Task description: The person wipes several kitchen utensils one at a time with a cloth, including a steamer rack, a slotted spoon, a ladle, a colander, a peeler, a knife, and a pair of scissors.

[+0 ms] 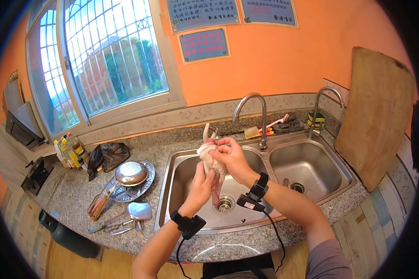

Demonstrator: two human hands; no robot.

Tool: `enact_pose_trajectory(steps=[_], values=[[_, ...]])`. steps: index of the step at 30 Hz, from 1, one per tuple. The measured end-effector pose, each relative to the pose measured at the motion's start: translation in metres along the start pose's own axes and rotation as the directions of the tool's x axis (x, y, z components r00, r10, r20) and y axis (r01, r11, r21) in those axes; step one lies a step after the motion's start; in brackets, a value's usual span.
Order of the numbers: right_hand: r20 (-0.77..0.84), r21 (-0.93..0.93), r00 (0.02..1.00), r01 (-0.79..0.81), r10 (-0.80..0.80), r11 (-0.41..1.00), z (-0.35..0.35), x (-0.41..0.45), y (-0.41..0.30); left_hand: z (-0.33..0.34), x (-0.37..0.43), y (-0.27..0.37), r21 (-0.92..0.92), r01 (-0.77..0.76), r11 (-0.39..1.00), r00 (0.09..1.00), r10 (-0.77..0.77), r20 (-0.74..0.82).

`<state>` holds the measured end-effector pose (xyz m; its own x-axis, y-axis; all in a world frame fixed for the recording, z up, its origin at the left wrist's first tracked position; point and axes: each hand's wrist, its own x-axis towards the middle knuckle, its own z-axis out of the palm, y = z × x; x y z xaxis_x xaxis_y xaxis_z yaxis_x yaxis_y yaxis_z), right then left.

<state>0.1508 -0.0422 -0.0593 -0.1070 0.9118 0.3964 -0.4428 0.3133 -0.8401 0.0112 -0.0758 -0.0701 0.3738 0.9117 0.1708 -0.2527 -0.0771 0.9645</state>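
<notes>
Over the left basin of a steel double sink (244, 205), both hands are on a pale, whitish piece of cloth or net (209, 155) with pink-red edging; its exact kind is unclear. My left hand (203, 183) grips it from below, and a pinkish end hangs down toward the drain (224, 204). My right hand (229, 153) pinches its upper part near the red band. Two pale prongs (206, 132) stick up above the band. Black straps with cabled devices sit on both wrists.
Behind the sink rise two curved faucets (264, 118), with brushes (253, 132) and sponges (315, 120). A wooden board (375, 115) leans at right. On the left counter lie a strainer (131, 173) on a perforated plate, a spatula (139, 211), black bags (111, 155) and bottles (70, 150).
</notes>
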Motion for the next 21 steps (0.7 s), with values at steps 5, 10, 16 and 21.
enact_pose_trajectory(steps=[5, 10, 16, 21], values=[[0.184, 0.247, 0.959, -0.259, 0.218, 0.934, 0.015, 0.002, 0.010, -0.011, -0.001, -0.012, 0.801, -0.368, 0.472, 0.874, 0.471, 0.124], [-0.087, -0.187, 0.996, -0.010, -0.006, 0.982, 0.013, 0.004, 0.005, -0.002, -0.024, 0.019, 0.917, -0.208, 0.339, 0.971, 0.186, 0.152], [-0.014, -0.463, 0.991, 0.111, -0.133, 0.879, 0.008, 0.000, 0.006, -0.010, -0.003, 0.035, 0.540, -0.402, 0.739, 0.828, 0.546, -0.131], [0.175, -0.719, 0.965, 0.261, -0.196, 0.645, 0.032, -0.012, 0.003, -0.016, 0.013, 0.028, 0.317, -0.317, 0.894, 0.935, 0.351, -0.052]])
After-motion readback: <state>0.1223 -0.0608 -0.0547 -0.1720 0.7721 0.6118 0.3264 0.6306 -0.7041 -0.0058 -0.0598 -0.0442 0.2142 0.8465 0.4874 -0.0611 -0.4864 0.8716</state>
